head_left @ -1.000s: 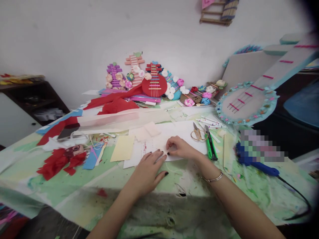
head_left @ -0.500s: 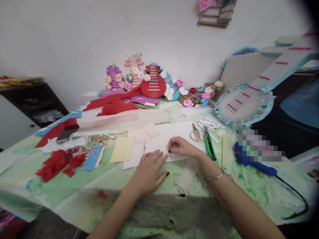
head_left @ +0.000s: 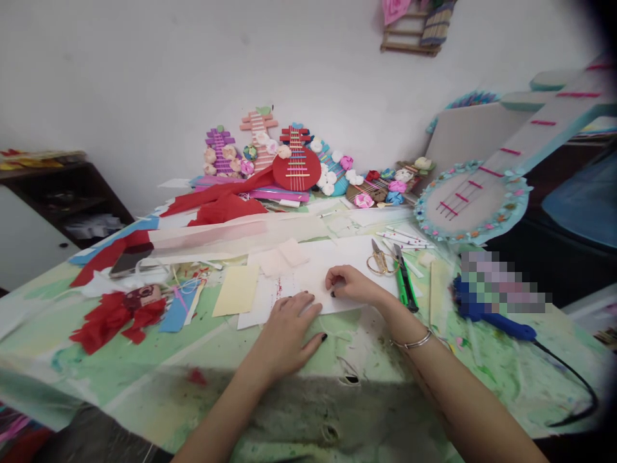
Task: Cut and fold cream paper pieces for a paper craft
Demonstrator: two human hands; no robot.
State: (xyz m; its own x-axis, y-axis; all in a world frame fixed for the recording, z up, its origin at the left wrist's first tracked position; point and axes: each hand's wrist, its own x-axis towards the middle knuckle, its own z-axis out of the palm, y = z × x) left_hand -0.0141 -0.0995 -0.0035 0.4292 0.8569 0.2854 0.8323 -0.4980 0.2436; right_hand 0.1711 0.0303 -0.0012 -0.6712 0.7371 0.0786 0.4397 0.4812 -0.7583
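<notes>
My left hand (head_left: 292, 328) lies flat with its fingers spread over the front edge of a white paper sheet (head_left: 315, 260). Small red marks (head_left: 279, 287) show on the sheet just beyond its fingertips. Resting on the right part of the sheet, my right hand (head_left: 351, 285) has its fingers curled toward the thumb; what they hold, if anything, is hidden. Pale thin pieces (head_left: 294, 253) lie on the sheet's upper part, and a yellow paper piece (head_left: 235, 290) overlaps its left side. Gold-handled scissors (head_left: 380, 258) and a green utility knife (head_left: 405, 280) lie right of my right hand.
Decorated lute-shaped crafts (head_left: 296, 164) line the wall. A large lute shape (head_left: 475, 199) leans at the right, above a blue glue gun (head_left: 501, 321) with a black cord. Red cloth scraps (head_left: 106, 318) and blue strips (head_left: 176, 314) lie left on the green-stained tablecloth (head_left: 202, 360).
My right thumb has shifted slightly to the right, toward the palm. The left hand has barely moved, and the objects on the table stay where they were.
</notes>
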